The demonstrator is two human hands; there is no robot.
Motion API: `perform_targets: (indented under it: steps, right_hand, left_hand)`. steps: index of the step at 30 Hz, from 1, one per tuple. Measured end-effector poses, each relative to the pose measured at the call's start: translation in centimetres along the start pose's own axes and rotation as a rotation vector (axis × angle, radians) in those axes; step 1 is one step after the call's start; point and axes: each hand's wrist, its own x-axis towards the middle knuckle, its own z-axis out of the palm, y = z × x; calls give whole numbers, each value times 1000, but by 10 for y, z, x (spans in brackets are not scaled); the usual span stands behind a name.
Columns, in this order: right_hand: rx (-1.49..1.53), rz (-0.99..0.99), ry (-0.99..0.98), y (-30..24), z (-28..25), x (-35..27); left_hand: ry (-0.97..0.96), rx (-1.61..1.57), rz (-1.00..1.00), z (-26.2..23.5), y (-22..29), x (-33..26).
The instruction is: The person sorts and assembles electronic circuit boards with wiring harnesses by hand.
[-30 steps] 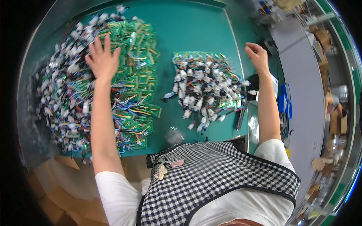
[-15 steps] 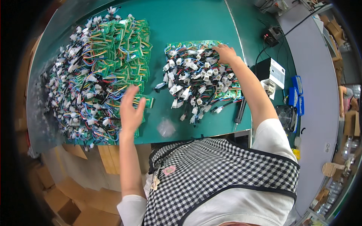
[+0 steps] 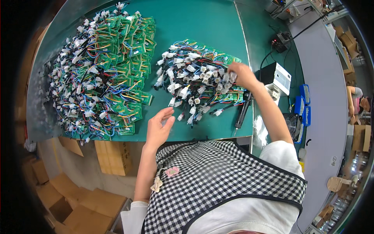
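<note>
My right hand [image 3: 245,76] has its fingers curled over the right end of a long green circuit board panel [image 3: 210,50], closed on it. Wires with white connectors [image 3: 191,68] spill from the panel toward me and partly hide more green boards below. My left hand [image 3: 159,128] is over the bench's front edge, thumb apart from the fingers, holding nothing. It lies just short of the hanging connectors. At the left is a big heap of green circuit boards [image 3: 128,72] with coloured wires and white plugs. A black pen-like screwdriver [image 3: 242,115] lies by the near right corner.
The green bench top [image 3: 187,19] ends at a pale strip on the right. Beyond are crumpled clear plastic [image 3: 260,130], a black-and-white box [image 3: 278,78], blue trays [image 3: 304,105] and a fan [image 3: 290,123]. Cardboard boxes [image 3: 89,210] stand below left. Another person's arm [image 3: 350,103] shows far right.
My left hand has left the heap, moving right and nearer. The wired panel has turned, its right end swinging toward me with my right hand. The clear plastic left the bench's front; some now lies right.
</note>
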Motion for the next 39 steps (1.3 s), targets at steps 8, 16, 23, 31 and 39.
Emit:
perform_targets:
  steps: [8,16,23,31,39]
  right_hand:
    - [280,277,65,50,-21,43]
    - [-88,568,-223,154,83,114]
    - [-90,634,-104,109,31,120]
    - [-70,305,542,-57,-109,71]
    - [53,-428,754,-209,-54,-1]
  left_hand:
    - [-125,227,31,19,16,-4]
    - [104,306,-60,-13,-2,-56]
    - [215,143,-216,-25,-13,-69]
    - [-206,-245,-15,-7,38,-2]
    - [-492,-1169,339,-19,83,12]
